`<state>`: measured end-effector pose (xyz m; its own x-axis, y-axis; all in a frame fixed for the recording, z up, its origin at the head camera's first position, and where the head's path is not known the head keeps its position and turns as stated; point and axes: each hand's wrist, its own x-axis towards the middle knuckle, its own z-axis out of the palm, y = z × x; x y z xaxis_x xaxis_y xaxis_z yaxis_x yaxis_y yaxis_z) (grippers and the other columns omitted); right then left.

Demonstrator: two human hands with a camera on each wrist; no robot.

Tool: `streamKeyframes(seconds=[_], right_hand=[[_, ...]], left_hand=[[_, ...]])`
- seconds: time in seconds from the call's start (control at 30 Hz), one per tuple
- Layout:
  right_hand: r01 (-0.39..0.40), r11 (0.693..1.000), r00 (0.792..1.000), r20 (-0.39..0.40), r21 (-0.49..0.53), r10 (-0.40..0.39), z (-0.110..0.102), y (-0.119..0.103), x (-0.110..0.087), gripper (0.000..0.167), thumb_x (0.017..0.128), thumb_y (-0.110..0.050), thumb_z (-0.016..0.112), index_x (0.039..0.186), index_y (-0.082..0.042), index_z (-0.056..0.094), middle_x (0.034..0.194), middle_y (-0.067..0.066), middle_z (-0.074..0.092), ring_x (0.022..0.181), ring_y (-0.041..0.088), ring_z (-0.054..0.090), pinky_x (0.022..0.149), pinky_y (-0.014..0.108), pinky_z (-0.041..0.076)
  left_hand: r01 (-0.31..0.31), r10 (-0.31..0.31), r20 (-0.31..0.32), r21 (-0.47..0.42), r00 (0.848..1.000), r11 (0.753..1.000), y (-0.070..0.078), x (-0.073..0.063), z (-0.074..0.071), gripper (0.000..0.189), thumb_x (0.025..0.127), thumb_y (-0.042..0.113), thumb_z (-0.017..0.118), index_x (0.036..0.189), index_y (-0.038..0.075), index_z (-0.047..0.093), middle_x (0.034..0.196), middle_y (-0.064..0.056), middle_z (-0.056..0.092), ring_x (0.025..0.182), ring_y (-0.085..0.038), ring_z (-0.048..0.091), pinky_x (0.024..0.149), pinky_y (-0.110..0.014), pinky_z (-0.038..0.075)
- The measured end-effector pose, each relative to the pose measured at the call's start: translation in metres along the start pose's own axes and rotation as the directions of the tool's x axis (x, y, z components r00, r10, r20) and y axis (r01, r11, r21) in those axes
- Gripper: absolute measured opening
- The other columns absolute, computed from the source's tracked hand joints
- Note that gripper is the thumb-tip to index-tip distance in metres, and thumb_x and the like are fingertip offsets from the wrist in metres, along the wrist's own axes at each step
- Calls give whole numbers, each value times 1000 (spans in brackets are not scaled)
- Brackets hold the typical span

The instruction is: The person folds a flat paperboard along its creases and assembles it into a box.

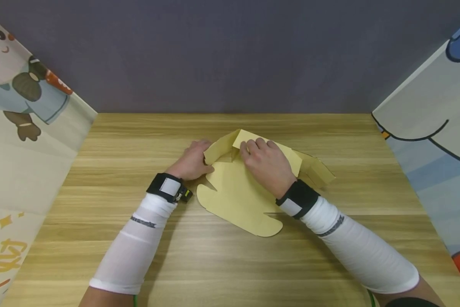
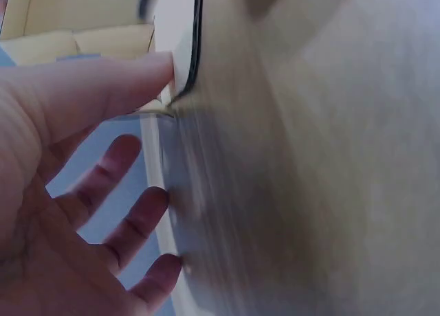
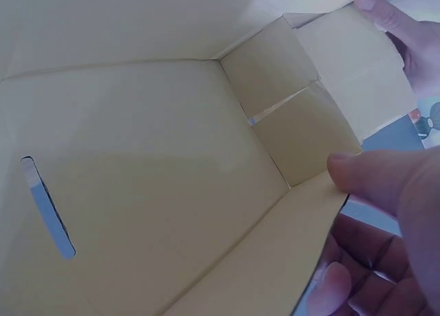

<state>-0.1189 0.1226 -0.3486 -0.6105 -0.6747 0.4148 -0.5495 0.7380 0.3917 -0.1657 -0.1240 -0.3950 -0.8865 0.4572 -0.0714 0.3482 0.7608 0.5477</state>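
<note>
A partly folded yellow-tan cardboard box (image 1: 234,183) lies on the table, its wide lid with rounded tabs spread toward me. My left hand (image 1: 193,161) is at its left end, the thumb (image 2: 130,82) against the edge of a side flap and the other fingers spread beyond it. My right hand (image 1: 267,164) grips the raised far panel (image 3: 302,227), thumb on the inner face and fingers curled behind. Creases and a narrow slot (image 3: 49,209) show inside the box in the right wrist view. A folded flap (image 1: 317,170) sticks out at the right end.
The wood-grain table (image 1: 118,140) ends at a dark grey wall (image 1: 230,55) at the back. Panels with cartoon prints stand on the left (image 1: 26,140) and right (image 1: 426,123). Each wrist wears a black strap over a white sleeve.
</note>
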Motion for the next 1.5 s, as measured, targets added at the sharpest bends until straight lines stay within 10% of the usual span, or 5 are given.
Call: streamKeyframes(seconds=[0.83, 1.27, 1.5], right_hand=[[-8, 1000, 1000, 6, 0, 8, -2, 0, 2, 28, 96, 0, 46, 114, -3, 68, 88, 11, 63, 78, 25, 61, 60, 31, 48], [7, 1000, 1000, 1, -14, -7, -3, 1, 1, 25, 98, -1, 46, 113, 0, 67, 91, 12, 65, 79, 26, 62, 62, 32, 50], [-19, 1000, 1000, -3, 18, 19, -4, 7, -1, 19, 92, 0, 51, 98, -2, 68, 87, 10, 64, 83, 28, 61, 76, 40, 46]], left_hand=[[1, -2, -2, -44, 1000, 999, 7, -6, 8, 72, 82, 8, 68, 147, 18, 41, 134, -7, 56, 116, -24, 48, 106, -52, 31], [-76, 77, -45, 34, 996, 997, 37, -7, 21, 68, 71, 12, 76, 134, 18, 52, 113, 0, 63, 99, -24, 50, 89, -48, 39], [-69, 69, 22, 3, 997, 998, 54, -10, 19, 90, 74, 18, 73, 151, 14, 29, 136, -5, 55, 122, -27, 48, 108, -52, 33]])
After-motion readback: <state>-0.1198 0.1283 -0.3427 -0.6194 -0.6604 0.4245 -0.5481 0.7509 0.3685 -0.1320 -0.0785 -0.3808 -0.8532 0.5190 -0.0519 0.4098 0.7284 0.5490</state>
